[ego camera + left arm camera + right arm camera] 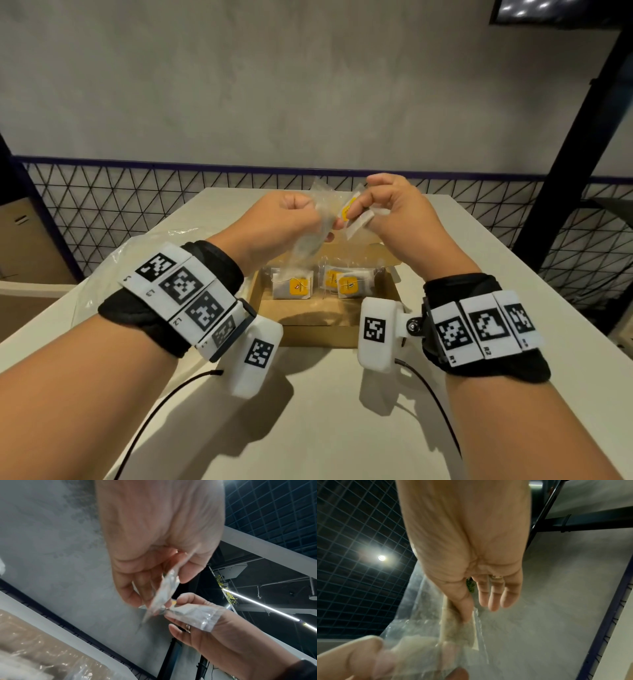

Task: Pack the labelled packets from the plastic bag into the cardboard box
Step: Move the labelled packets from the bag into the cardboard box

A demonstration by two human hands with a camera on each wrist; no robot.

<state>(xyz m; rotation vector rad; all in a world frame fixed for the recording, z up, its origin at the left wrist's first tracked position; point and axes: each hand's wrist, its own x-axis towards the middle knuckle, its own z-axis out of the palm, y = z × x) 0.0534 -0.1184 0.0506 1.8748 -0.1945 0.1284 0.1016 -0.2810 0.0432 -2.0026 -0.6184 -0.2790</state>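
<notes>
Both hands are up in the air over the cardboard box (270, 334); the left hand (274, 222) pinches a clear plastic bag (308, 246) that hangs down; the right hand (390, 205) pinches a packet (356, 219) with a yellow label, right beside the bag; three more packets (293, 287) lie flat inside the box on the white table (325, 428)

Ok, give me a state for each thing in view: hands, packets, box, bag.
left hand: grips a clear packet, raised above the box
right hand: pinches a yellow-labelled packet
cardboard box: open, on the table
packets in box: lying flat, labels up
plastic bag: crumpled, left of the box
</notes>
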